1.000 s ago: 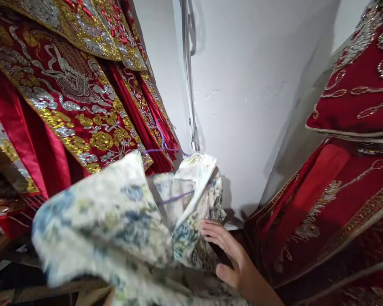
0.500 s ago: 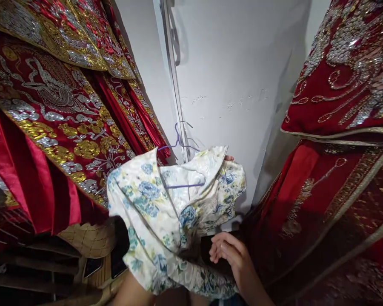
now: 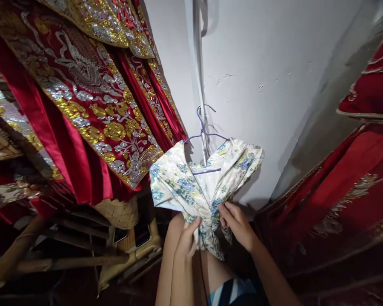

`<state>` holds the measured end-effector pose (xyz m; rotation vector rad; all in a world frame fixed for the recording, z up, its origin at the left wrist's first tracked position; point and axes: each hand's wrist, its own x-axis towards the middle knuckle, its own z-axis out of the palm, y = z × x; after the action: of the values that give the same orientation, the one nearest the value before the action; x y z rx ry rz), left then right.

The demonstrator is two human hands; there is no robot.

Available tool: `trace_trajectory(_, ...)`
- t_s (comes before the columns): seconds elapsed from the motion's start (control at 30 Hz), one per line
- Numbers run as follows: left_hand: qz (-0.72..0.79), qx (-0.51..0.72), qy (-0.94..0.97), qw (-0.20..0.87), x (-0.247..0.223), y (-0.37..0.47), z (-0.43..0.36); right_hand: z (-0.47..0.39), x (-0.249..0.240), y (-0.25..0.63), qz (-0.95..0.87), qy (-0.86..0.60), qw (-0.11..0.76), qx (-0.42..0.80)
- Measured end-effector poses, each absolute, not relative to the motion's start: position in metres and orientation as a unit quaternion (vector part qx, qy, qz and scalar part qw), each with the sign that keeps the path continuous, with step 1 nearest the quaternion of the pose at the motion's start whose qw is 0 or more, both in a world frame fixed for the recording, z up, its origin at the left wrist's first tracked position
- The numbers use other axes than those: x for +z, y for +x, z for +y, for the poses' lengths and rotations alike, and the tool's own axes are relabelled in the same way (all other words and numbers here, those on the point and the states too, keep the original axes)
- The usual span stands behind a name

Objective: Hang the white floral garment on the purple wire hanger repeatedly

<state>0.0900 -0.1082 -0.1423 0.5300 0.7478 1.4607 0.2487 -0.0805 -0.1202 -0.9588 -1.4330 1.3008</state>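
Note:
A white blouse [image 3: 185,182] with blue and green flowers hangs on a thin purple hanger [image 3: 207,134] in front of the wall. My left hand [image 3: 189,239] pinches the gathered lower part of the blouse, its thumb lying on the front of the cloth. On the other side my right hand [image 3: 235,222] grips the fabric near the waist, fingers closed on it. Between the two hands the cloth is bunched. The hanger's hook is up by a white vertical strip [image 3: 196,63] on the wall; whether it is hooked on something I cannot tell.
Red garments with gold and silver embroidery [image 3: 115,127] hang at the left, and another red embroidered garment [image 3: 347,182] at the right. Low on the left stands a bamboo seat [image 3: 130,263] with two phones [image 3: 142,234] and a woven fan-like piece [image 3: 119,212]. A pale wall [image 3: 261,55] rises behind.
Both hands are now on the lower part of the blouse; the right hand was free of it, half curled. The blouse hangs straighter and farther away. The view has shifted left.

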Motion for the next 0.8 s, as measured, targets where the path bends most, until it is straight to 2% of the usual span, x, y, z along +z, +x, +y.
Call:
trace_trajectory(0.13, 0.363, 0.656, 0.288, 0.596, -0.14, 0.097, -0.113, -0.086, -0.117, 0.233, -0.583, -0.47, 0.485, 0.452)
trace_trajectory(0.23, 0.397, 0.644, 0.348, 0.553, -0.137, 0.111, -0.115, -0.097, -0.121, 0.227, -0.496, -0.499, 0.598, 0.383)
trace_trajectory(0.3, 0.404, 0.632, 0.386, 0.537, -0.137, 0.121, -0.118, -0.101, -0.123, 0.228, -0.47, -0.492, 0.64, 0.356)
trace_trajectory(0.37, 0.403, 0.628, 0.412, 0.522, -0.138, 0.127, -0.121, -0.1, -0.123, 0.234, -0.505, -0.504, 0.611, 0.344)
trace_trajectory(0.5, 0.421, 0.619, 0.44, 0.496, -0.135, 0.128, -0.124, -0.093, -0.121, 0.252, -0.613, -0.521, 0.457, 0.381)
trace_trajectory(0.57, 0.43, 0.604, 0.464, 0.484, -0.132, 0.125, -0.126, -0.092, -0.119, 0.257, -0.633, -0.516, 0.415, 0.401)
trace_trajectory(0.8, 0.447, 0.559, 0.529, 0.455, -0.122, 0.123, -0.135, -0.101, -0.115, 0.26, -0.601, -0.531, 0.449, 0.394)
